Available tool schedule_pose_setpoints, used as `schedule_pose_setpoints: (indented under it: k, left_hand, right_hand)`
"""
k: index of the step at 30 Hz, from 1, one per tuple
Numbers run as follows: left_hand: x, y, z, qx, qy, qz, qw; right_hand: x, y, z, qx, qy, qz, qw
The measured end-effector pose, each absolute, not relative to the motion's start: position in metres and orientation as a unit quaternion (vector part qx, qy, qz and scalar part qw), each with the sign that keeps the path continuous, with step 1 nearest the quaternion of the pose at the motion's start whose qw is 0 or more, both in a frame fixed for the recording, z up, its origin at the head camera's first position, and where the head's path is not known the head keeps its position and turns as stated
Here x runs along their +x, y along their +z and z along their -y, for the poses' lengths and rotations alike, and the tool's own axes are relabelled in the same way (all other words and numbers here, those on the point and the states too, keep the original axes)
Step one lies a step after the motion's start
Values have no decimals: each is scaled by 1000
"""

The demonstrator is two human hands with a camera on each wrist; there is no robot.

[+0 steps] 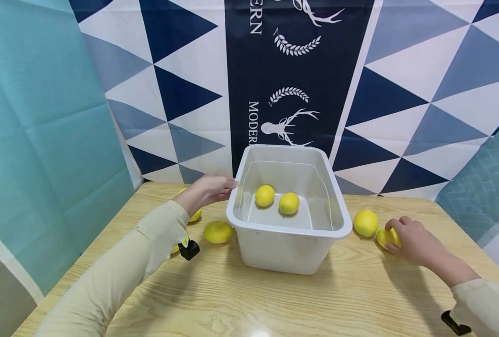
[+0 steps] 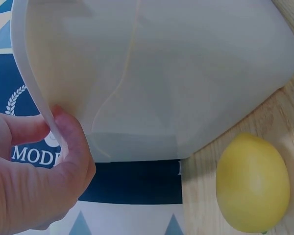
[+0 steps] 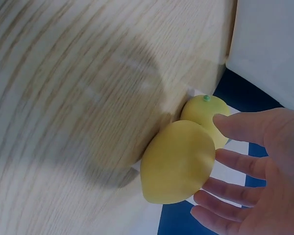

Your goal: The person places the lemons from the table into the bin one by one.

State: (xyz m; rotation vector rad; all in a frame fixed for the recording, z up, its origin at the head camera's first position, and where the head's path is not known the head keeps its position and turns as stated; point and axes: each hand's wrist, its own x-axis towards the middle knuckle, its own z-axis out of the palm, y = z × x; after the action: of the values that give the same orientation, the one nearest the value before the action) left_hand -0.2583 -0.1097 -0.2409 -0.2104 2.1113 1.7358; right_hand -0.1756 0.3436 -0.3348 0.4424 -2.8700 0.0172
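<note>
A light grey plastic bin (image 1: 283, 252) stands on the table with two lemons inside, one on the left (image 1: 265, 195) and one on the right (image 1: 289, 203). My left hand (image 1: 211, 188) pinches the bin's left rim between thumb and fingers, as the left wrist view confirms. To the right of the bin, my right hand (image 1: 415, 241) is at a lemon (image 1: 387, 238). In the right wrist view its fingertips reach this lemon's side (image 3: 179, 161), while the thumb stands apart from it. Another lemon (image 1: 365, 223) lies beside that one, nearer the bin.
Left of the bin lies a lemon (image 1: 218, 232); more yellow fruit (image 1: 195, 216) is partly hidden by my left arm. The wooden table (image 1: 249, 299) ends at a patterned cloth (image 1: 190, 93) behind the bin. A teal cloth (image 1: 43, 117) hangs at the left.
</note>
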Motion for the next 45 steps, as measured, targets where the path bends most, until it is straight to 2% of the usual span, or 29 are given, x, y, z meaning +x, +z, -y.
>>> schedule_pose_setpoints:
  k: [20,27,45]
  left_hand:
    - [-261,-236,114,-76,628,-750,191]
    - [-260,-235,112,-75,627,-751,193]
    - [-261,-242,109,-74,631,-747,196]
  right_hand:
    - [-201,-336,-356,146,-1,984,104]
    - [-201,-342,-363,140,4,986,86]
    - [-196,-358,-366,164,11,983,84]
